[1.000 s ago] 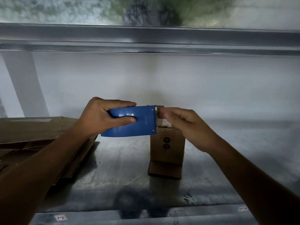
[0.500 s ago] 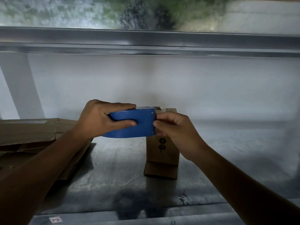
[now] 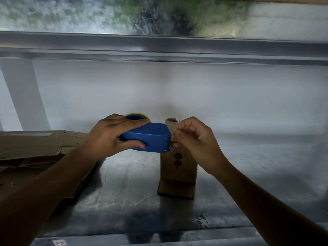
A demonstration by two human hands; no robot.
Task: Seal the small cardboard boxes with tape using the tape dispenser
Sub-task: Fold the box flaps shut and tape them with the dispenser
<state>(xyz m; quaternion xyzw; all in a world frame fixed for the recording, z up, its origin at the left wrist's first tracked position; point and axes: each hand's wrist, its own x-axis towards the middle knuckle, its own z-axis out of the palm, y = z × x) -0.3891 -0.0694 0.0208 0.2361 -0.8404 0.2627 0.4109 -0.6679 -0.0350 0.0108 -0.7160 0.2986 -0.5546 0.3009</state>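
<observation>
Left hand [image 3: 113,137]: held above the surface, grip wrapped round the rear of the tape dispenser, thumb underneath, fingers over the top.
Tape dispenser [image 3: 152,139]: blue, held level in the air, its front end facing right, just in front of the upper part of the box.
Tape roll [image 3: 137,115]: yellow rim showing above the dispenser, behind the left fingers.
Right hand [image 3: 197,144]: raised just right of the dispenser's front end, fingers curled, grip narrowed to a thumb-and-forefinger pinch on the tape end.
Tape end [image 3: 175,134]: thin, clear, faint; runs from the dispenser's mouth to the pinch.
Small cardboard box [image 3: 177,167]: stands upright on the surface at centre, one flap lying out at its foot, top partly hidden by dispenser and hand.
Flattened cardboard [image 3: 35,148]: stacked at left on the surface, under the left forearm.
Surface [image 3: 248,174]: grey metal, worn.
Beam [image 3: 159,48]: metal, crossing overhead.
</observation>
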